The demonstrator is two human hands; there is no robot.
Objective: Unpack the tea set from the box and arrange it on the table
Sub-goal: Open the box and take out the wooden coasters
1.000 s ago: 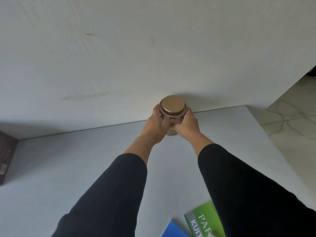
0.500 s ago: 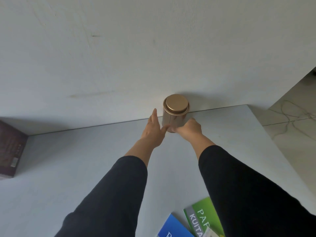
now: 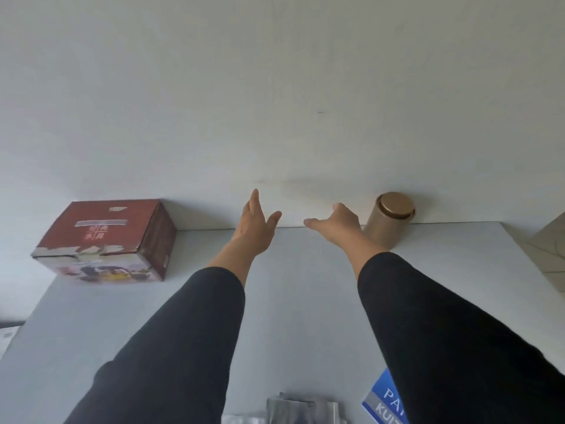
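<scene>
A dark red cardboard box (image 3: 107,240) is sitting at the far left of the pale grey table (image 3: 305,316), pushed close to the white wall (image 3: 275,87), its top flaps closed and a torn strip of tape running along the front edge. To its right, the person's left hand (image 3: 255,231) is hovering above the tabletop, palm turned inward, fingers (image 3: 253,198) stretched forward and the thumb splayed out; it is gripping nothing. Just beside it, the right hand (image 3: 339,223) is reaching over the back edge of the table with its thumb pointing left and its fingers loosely spread, likewise holding nothing. Both forearms are wearing black sleeves (image 3: 189,332) that are filling the lower half of the view. Immediately right of the right hand, a gold-coloured tea canister (image 3: 388,220) is standing upright near the table's far right corner against the wall, its round lid on; the wrist is passing in front of the canister's lower left side, and whether it is touching cannot be told. At the bottom edge, a silvery foil packet (image 3: 302,410) is lying on the table, and to its right a blue booklet (image 3: 386,402) is poking out from under the right sleeve.
</scene>
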